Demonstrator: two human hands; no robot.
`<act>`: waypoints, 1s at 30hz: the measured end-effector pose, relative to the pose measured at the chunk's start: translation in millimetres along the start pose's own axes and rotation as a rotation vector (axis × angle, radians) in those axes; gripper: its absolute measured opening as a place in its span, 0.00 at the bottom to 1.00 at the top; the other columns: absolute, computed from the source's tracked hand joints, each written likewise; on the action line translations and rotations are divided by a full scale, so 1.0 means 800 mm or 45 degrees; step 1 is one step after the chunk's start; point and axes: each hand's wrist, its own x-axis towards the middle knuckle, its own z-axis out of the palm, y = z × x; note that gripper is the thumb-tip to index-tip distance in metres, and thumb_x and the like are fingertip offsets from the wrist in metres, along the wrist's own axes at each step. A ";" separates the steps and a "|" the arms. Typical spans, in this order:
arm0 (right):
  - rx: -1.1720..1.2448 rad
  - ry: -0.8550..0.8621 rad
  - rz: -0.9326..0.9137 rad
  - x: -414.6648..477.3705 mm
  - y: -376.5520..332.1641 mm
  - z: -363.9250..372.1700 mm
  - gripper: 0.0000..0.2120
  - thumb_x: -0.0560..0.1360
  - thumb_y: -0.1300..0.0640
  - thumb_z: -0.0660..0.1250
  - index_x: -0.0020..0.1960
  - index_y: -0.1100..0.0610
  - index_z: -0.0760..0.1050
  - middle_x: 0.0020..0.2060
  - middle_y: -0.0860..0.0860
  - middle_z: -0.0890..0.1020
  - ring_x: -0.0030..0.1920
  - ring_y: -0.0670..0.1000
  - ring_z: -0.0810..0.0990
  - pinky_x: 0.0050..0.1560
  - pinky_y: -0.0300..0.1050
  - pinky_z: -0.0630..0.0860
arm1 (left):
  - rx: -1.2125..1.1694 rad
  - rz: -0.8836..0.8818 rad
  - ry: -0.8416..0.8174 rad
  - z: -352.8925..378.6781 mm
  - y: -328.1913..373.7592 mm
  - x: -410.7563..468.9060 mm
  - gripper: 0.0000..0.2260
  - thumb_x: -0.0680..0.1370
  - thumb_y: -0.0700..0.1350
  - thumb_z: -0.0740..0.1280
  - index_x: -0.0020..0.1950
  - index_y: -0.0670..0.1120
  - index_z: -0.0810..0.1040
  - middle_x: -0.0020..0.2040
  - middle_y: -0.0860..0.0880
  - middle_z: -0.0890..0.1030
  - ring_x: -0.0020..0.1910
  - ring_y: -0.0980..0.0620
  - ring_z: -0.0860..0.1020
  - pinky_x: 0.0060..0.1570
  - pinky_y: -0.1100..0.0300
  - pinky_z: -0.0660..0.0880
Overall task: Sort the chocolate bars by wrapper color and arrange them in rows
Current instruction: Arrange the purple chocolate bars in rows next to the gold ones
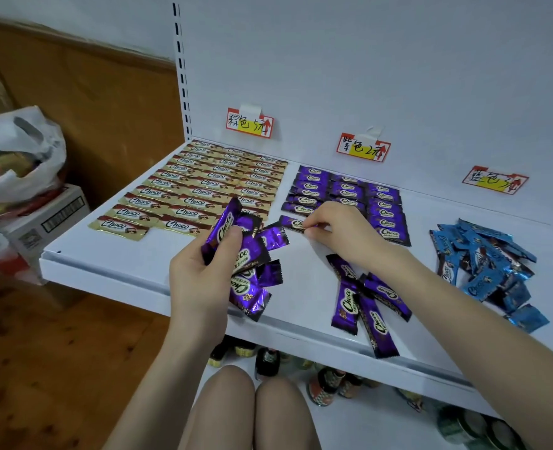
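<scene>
A white plastic bag (18, 154) of assorted goods is seen slumped on a cardboard box (51, 216) at far left, beside a white shop shelf (122, 264) on which chocolate bars are sorted by wrapper colour. The gold bars (200, 191) are laid flat in three neat columns under the first handwritten price label (250, 123), that section appearing finished. A bunch of purple bars (252, 254) is gripped in the left hand (197, 274), thumb pressed over the topmost wrapper and fingers curled behind, evidently kept as a ready supply above the shelf front. A single purple bar (292, 223) is pinched at one end by the fingertips of the right hand (343, 232) and held against the shelf at the near end of the purple rows (349, 196), apparently so that the leftmost column can be extended in line with the others below the second price label (362, 147). More loose purple bars (346, 303) are left crossed over one another near the shelf edge, under the right forearm, not yet placed. A heap of blue bars (486, 264) is piled unsorted at right beneath the third price label (494, 179), so roughly half the work is judged to remain. Small bottles (268, 362) are visible on the level below.
</scene>
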 end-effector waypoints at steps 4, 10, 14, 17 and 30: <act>-0.059 -0.023 -0.014 0.005 -0.003 0.000 0.08 0.76 0.64 0.62 0.49 0.65 0.80 0.47 0.61 0.79 0.49 0.58 0.77 0.53 0.56 0.72 | -0.016 0.012 -0.007 -0.002 0.000 -0.001 0.03 0.76 0.45 0.66 0.44 0.47 0.78 0.35 0.50 0.84 0.37 0.51 0.84 0.28 0.61 0.79; -0.143 -0.024 -0.003 0.011 -0.002 0.004 0.08 0.75 0.65 0.61 0.47 0.67 0.78 0.46 0.65 0.78 0.47 0.61 0.76 0.50 0.57 0.73 | 0.003 0.003 -0.017 -0.001 -0.001 0.000 0.04 0.76 0.46 0.66 0.45 0.46 0.77 0.36 0.50 0.84 0.37 0.51 0.84 0.29 0.60 0.79; -0.168 -0.027 -0.007 0.014 0.000 0.006 0.08 0.74 0.66 0.61 0.46 0.68 0.77 0.46 0.67 0.76 0.48 0.64 0.75 0.48 0.55 0.72 | 0.013 -0.009 -0.026 -0.001 -0.002 0.001 0.04 0.76 0.46 0.66 0.45 0.46 0.77 0.36 0.50 0.84 0.38 0.51 0.84 0.30 0.60 0.80; -0.162 -0.034 -0.012 0.014 0.001 0.005 0.08 0.74 0.67 0.61 0.46 0.68 0.77 0.46 0.67 0.77 0.48 0.64 0.75 0.49 0.56 0.71 | 0.023 -0.001 -0.047 -0.001 -0.003 0.002 0.04 0.76 0.45 0.66 0.44 0.46 0.77 0.36 0.49 0.84 0.38 0.50 0.84 0.33 0.56 0.81; 0.954 -0.136 0.006 -0.024 -0.073 -0.052 0.03 0.71 0.61 0.70 0.42 0.53 0.79 0.34 0.43 0.80 0.35 0.39 0.77 0.38 0.30 0.73 | -0.022 -0.135 -0.392 0.026 0.002 -0.003 0.04 0.75 0.42 0.66 0.44 0.42 0.80 0.35 0.44 0.83 0.31 0.49 0.82 0.30 0.56 0.80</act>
